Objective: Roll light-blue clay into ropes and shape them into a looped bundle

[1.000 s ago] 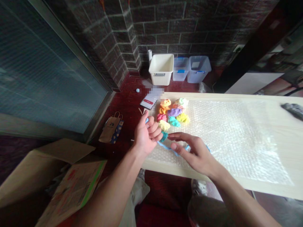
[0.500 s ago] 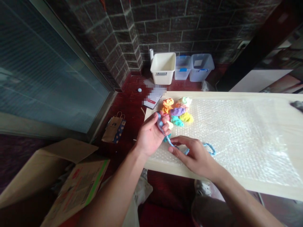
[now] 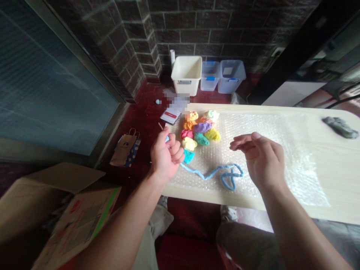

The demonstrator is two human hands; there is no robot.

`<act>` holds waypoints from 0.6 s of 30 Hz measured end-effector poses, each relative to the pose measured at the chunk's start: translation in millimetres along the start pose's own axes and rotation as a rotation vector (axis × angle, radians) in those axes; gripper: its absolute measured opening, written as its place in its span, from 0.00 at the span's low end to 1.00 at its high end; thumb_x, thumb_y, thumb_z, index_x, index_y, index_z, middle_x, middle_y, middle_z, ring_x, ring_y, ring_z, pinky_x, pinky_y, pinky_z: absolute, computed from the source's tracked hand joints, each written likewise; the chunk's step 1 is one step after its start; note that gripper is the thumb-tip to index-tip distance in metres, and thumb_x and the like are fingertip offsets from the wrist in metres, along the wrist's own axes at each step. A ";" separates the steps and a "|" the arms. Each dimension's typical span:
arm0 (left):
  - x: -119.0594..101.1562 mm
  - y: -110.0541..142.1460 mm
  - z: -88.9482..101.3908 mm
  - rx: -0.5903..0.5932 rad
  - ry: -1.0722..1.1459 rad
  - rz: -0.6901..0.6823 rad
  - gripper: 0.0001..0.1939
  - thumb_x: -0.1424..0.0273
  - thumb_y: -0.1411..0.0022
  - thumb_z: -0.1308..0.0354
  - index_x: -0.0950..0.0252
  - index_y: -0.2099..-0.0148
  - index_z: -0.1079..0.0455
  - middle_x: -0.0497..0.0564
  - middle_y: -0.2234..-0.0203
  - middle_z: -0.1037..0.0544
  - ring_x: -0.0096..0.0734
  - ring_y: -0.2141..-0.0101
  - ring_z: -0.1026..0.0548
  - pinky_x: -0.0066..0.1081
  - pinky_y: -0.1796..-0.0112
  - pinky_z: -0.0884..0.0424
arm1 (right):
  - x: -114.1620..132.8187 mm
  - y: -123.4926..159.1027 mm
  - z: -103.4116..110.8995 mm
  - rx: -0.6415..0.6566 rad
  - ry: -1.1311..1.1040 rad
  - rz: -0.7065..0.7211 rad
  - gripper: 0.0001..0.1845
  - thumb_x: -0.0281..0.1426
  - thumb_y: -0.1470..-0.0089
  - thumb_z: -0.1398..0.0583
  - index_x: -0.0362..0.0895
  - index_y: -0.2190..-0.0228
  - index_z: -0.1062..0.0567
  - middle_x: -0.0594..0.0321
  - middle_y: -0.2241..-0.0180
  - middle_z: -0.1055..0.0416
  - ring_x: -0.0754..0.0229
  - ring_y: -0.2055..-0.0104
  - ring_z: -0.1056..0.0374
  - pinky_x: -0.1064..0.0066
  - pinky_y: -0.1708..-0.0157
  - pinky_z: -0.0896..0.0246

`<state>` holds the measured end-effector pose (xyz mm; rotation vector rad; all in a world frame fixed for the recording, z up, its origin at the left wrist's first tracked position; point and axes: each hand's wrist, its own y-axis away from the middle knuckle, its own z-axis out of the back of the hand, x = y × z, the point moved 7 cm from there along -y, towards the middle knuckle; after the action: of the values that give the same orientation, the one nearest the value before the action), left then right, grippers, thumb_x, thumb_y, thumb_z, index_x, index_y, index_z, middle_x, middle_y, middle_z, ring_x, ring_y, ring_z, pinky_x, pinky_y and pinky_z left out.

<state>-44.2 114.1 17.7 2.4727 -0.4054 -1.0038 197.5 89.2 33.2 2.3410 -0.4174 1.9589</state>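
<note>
My left hand [image 3: 165, 156] is closed around a length of light-blue yarn [image 3: 206, 176]. A bit of blue shows at the top of the fist, and the strand trails out below the fingers. It runs right across the bubble wrap [image 3: 270, 157] and ends in a loose loop. Over the wrap, right of that loop, my right hand [image 3: 263, 157] is raised with loosely bent fingers and no yarn visible in it. Just beyond the left fist lies a cluster of soft colored bundles, among them a turquoise bundle [image 3: 188, 156], a cream bundle [image 3: 189, 144] and a purple bundle [image 3: 203, 127].
A phone [image 3: 170, 115] lies at the table's far left corner. On the right sits a dark grey bundle [image 3: 340, 126]. A white bin [image 3: 186, 86] and two clear boxes stand by the brick wall. An open cardboard box [image 3: 81, 217] and a paper bag [image 3: 123, 150] are on the floor.
My right hand has moved away from the blue strand, up and to the right. My left hand opened briefly, showing yarn across its palm, then closed again. More of the strand is visible on the wrap.
</note>
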 end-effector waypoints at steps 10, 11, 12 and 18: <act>-5.4 -0.8 -1.6 0.080 0.008 -0.015 0.30 0.58 0.26 0.53 0.61 0.80 0.56 0.39 0.88 0.56 0.20 0.88 0.57 0.26 0.85 0.59 | 6.4 -6.8 11.1 -0.055 0.005 0.033 0.19 0.36 0.33 0.40 0.43 0.72 0.16 0.58 0.73 0.21 0.58 0.69 0.24 0.66 0.65 0.30; -6.2 0.1 -1.2 0.061 0.007 -0.019 0.30 0.59 0.26 0.53 0.61 0.80 0.57 0.39 0.88 0.57 0.20 0.88 0.58 0.26 0.85 0.59 | 7.4 -8.4 15.1 -0.079 -0.002 0.044 0.19 0.36 0.33 0.40 0.43 0.73 0.16 0.58 0.74 0.21 0.59 0.70 0.24 0.66 0.66 0.30; -7.0 0.9 -0.7 0.040 0.008 -0.021 0.30 0.60 0.26 0.53 0.61 0.80 0.58 0.39 0.88 0.58 0.20 0.88 0.58 0.26 0.85 0.60 | 7.3 -10.0 18.6 -0.095 -0.005 0.047 0.20 0.36 0.33 0.40 0.43 0.73 0.16 0.58 0.75 0.22 0.59 0.70 0.24 0.66 0.66 0.30; -9.3 1.5 0.9 0.063 0.077 -0.011 0.30 0.59 0.26 0.51 0.61 0.79 0.58 0.39 0.87 0.58 0.20 0.87 0.58 0.26 0.85 0.59 | -11.0 -8.2 12.2 0.060 0.255 -0.109 0.14 0.40 0.39 0.32 0.43 0.68 0.15 0.57 0.69 0.18 0.58 0.67 0.23 0.68 0.66 0.28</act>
<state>-51.5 116.5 23.4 2.5636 -0.4044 -0.9100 209.5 96.2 21.2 2.0572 -0.2126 2.2053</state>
